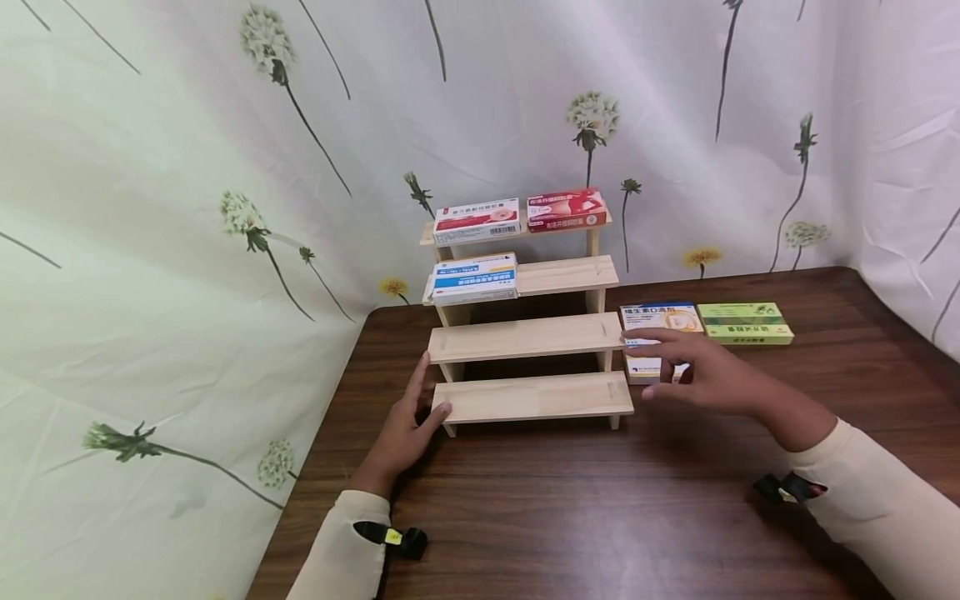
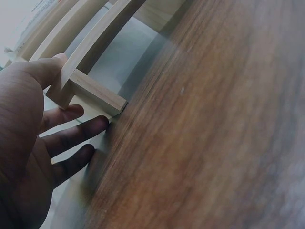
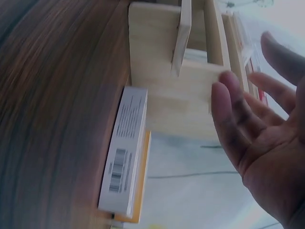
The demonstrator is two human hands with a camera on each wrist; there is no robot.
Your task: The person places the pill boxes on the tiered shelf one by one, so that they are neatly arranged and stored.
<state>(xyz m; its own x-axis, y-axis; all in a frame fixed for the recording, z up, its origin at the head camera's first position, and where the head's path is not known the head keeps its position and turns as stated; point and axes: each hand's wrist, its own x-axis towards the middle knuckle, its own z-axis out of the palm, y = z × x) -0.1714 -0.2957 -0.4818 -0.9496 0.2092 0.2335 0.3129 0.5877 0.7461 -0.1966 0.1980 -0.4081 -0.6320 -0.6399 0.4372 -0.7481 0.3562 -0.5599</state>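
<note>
A four-step wooden stand point(image 1: 525, 398) sits on the table. My left hand point(image 1: 401, 433) is at its left end, the thumb on the lowest board point(image 2: 78, 67) and the other fingers extended along the side. To the right of the stand, my right hand point(image 1: 697, 367) hovers over medicine boxes with fingers spread and loosely bent, holding nothing. Its fingertips overlap the stand's right end in the head view. Below that hand lie a blue, white and orange box point(image 1: 660, 317) and a white box point(image 3: 123, 157), both partly covered by it in the head view.
On the top step are a white-and-red box point(image 1: 477, 221) and a red box point(image 1: 566, 208). A blue-and-white box point(image 1: 474, 278) lies at the left of the step below. Further right on the table point(image 1: 540, 508) is a green box point(image 1: 745, 323). A dandelion-print curtain point(image 1: 510, 108) hangs behind.
</note>
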